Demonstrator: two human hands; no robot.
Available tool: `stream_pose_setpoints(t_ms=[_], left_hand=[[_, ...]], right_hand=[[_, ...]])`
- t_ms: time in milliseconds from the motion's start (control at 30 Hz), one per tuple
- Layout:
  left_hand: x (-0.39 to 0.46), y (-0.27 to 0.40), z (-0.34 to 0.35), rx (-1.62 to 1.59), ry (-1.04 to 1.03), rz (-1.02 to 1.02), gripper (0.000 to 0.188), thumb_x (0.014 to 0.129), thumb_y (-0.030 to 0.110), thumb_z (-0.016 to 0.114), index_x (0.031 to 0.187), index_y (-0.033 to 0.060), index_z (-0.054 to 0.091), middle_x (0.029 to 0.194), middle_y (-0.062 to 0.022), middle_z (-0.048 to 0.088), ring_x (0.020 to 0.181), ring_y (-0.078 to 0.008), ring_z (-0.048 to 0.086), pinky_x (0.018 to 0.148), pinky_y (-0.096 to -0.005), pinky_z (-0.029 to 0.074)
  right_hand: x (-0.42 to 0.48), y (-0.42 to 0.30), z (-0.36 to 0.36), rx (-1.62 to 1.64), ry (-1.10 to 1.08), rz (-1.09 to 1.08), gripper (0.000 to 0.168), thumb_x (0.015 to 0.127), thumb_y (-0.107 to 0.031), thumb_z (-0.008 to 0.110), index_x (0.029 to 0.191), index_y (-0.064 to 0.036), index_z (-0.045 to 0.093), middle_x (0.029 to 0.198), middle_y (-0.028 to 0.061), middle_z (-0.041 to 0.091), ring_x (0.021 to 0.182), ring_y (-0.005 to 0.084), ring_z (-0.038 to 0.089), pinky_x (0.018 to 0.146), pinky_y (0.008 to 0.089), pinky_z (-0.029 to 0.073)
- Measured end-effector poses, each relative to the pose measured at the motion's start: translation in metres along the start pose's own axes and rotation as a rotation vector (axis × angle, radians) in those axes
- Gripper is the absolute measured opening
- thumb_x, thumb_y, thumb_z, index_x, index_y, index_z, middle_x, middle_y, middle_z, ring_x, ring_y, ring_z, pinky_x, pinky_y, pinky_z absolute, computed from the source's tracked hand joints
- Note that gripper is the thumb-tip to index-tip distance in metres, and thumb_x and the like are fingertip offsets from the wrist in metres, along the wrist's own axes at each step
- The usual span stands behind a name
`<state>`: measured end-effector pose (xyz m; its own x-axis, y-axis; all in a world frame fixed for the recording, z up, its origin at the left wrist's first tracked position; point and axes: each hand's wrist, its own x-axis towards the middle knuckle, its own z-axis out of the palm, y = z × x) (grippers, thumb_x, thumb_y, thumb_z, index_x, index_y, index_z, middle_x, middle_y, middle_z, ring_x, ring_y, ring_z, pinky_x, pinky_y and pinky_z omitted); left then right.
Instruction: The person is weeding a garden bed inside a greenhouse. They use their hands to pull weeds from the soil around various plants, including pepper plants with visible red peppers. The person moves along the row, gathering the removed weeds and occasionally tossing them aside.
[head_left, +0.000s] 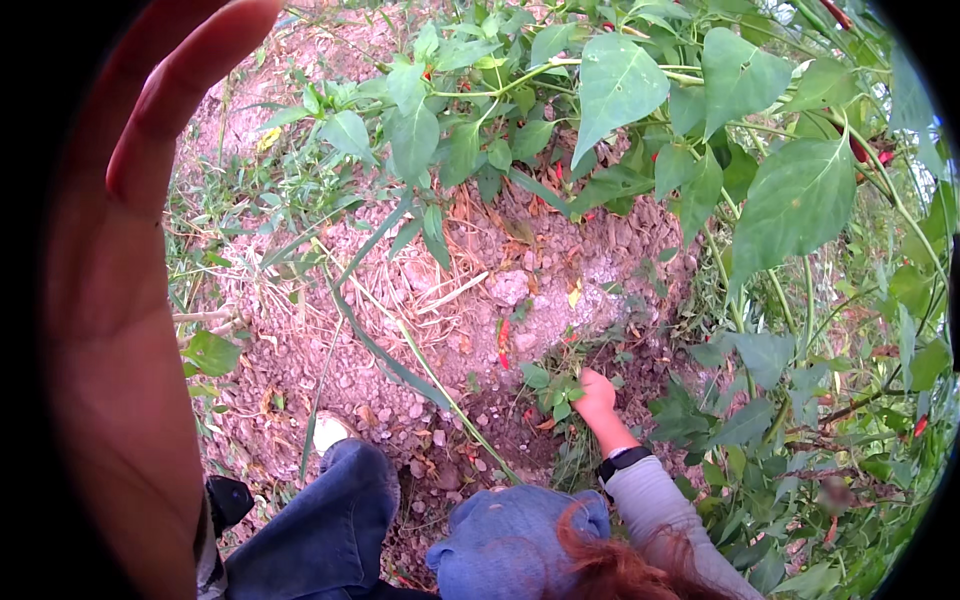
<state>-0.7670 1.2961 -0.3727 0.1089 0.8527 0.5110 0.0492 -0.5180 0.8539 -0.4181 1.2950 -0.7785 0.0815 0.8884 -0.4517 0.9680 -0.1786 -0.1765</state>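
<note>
My left hand (135, 315) is raised very close to the camera and fills the left side of the view. Its palm faces me with a finger bent toward the top. The fingertips are partly cut off, so I cannot tell whether they hold anything. Low at centre right, my right hand (597, 394) is closed around a tuft of green weeds (556, 386) near the soil. A black wristband (624, 461) circles that wrist below a grey sleeve (660, 502). One red chili pepper (503, 343) lies on the ground just left of the weeds.
Chili plants (795, 202) with broad leaves lean over from the top and right. Dry straw (442, 292) and a long green grass blade (367, 337) lie on cloddy soil (517, 289). My denim-covered knees (322, 525) and loose hair (607, 559) show at the bottom.
</note>
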Motion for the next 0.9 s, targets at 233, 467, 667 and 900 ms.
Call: stream_pose_setpoints(t_ms=[233, 467, 667, 900], left_hand=[[0.001, 0.005, -0.004, -0.032, 0.027, 0.051, 0.028, 0.075, 0.023, 0.060, 0.092, 0.0008, 0.056, 0.093, -0.0093, 0.056, 0.094, -0.0202, 0.052, 0.085, -0.0335, 0.039], [-0.003, 0.016, -0.007, -0.001, 0.039, 0.128, 0.030, 0.075, 0.024, 0.060, 0.094, 0.0009, 0.056, 0.094, -0.0089, 0.056, 0.095, -0.0199, 0.051, 0.086, -0.0332, 0.038], [-0.003, 0.028, -0.014, 0.017, 0.046, 0.184, 0.032, 0.075, 0.025, 0.060, 0.095, 0.0010, 0.055, 0.094, -0.0086, 0.055, 0.095, -0.0197, 0.051, 0.087, -0.0329, 0.037], [0.001, 0.022, -0.017, -0.013, 0.069, 0.197, 0.033, 0.075, 0.025, 0.059, 0.097, 0.0011, 0.054, 0.095, -0.0083, 0.055, 0.096, -0.0194, 0.050, 0.087, -0.0326, 0.037]], right_hand=[[0.001, 0.001, 0.000, 0.029, -0.005, 0.024, 0.028, 0.069, -0.031, 0.058, 0.077, -0.005, 0.060, 0.080, 0.0206, 0.061, 0.081, 0.0362, 0.059, 0.069, 0.0429, 0.046], [0.000, 0.004, 0.012, 0.089, 0.043, -0.085, 0.029, 0.066, -0.034, 0.060, 0.073, -0.006, 0.059, 0.078, 0.0189, 0.061, 0.078, 0.0362, 0.059, 0.068, 0.0427, 0.047], [-0.004, -0.006, 0.014, 0.063, 0.028, -0.042, 0.030, 0.066, -0.035, 0.061, 0.071, -0.005, 0.059, 0.076, 0.0200, 0.061, 0.077, 0.0356, 0.060, 0.067, 0.0421, 0.047], [0.004, 0.003, 0.009, 0.043, 0.060, -0.007, 0.026, 0.065, -0.032, 0.060, 0.072, -0.006, 0.058, 0.074, 0.0184, 0.061, 0.076, 0.0360, 0.059, 0.065, 0.0422, 0.046]])
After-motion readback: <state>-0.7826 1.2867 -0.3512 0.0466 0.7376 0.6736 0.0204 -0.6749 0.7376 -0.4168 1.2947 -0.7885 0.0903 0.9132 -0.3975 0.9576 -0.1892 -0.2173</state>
